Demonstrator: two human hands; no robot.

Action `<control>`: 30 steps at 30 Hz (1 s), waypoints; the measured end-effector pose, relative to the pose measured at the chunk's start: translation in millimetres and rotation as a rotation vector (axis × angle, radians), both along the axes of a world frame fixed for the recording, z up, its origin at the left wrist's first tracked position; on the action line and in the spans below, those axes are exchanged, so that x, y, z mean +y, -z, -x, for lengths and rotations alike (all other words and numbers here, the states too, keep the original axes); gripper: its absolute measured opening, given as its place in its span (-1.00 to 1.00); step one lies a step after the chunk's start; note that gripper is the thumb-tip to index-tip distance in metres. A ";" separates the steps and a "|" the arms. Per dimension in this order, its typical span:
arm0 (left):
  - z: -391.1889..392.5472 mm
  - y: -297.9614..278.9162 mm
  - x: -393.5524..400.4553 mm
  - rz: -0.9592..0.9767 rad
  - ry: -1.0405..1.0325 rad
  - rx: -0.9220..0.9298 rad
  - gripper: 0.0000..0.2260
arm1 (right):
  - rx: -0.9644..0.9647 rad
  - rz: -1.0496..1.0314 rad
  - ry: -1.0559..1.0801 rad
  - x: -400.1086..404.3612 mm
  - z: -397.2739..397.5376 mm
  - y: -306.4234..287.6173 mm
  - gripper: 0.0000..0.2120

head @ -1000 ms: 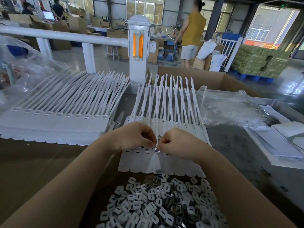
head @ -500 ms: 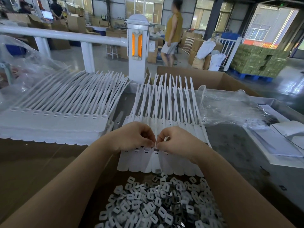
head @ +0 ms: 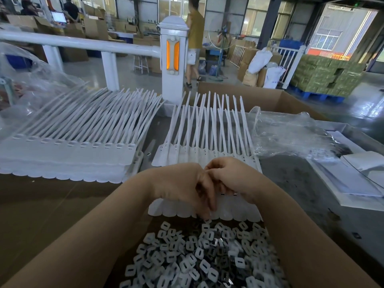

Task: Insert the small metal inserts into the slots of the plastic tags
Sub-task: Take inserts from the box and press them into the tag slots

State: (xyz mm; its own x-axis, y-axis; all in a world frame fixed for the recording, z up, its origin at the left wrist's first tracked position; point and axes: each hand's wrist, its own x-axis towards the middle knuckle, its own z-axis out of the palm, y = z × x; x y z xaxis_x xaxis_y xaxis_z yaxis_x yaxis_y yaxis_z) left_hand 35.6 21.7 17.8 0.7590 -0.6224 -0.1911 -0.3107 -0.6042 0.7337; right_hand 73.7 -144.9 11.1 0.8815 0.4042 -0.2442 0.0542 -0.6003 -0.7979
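Left hand (head: 182, 188): fingers hang loosely, pointing down toward the pile of inserts (head: 203, 260), tips just above its far edge; nothing seen in its grip. Right hand (head: 230, 179): fingers curled down onto the row of plastic tags (head: 207, 154), knuckles toward camera; whether it pinches an insert or only presses the tag cannot be told, fingertips hidden under the hand. The two hands touch at the thumbs.

Tags lie side by side, flat heads toward the person, long thin tails fanned away. Scalloped near edge of the row shows just below the hands. A second, larger stack of tags (head: 68, 150) sits well to the left.

Handling (judgement): inserts look small, light, stiff, likely slick; best taken singly by the edges with a fingertip pinch, slot kept visible for orientation. Pile is loose and will scatter if raked. Tag heads thin and flexible; hold the head flat close beside its slot when pushing. Tails springy, poor place to grip.

Not resolved: slots under the hands; which tags are already filled, save a dark fleck near the right palm; metal versus pale pieces in the pile are blurred; clear plastic bag (head: 291, 136) contents unreadable
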 end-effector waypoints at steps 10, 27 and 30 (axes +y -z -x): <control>0.9 -1.9 -2.0 -0.033 -0.037 -0.078 -0.94 | 0.005 -0.043 0.023 -2.7 -2.2 0.2 -0.88; -9.8 29.3 6.8 0.222 -0.371 -0.804 -0.89 | 0.227 -0.345 0.020 -13.2 -10.8 2.1 -0.90; -11.5 32.9 9.2 0.200 -0.386 -0.766 -0.87 | 0.220 -0.319 0.025 -13.7 -10.6 1.8 -0.93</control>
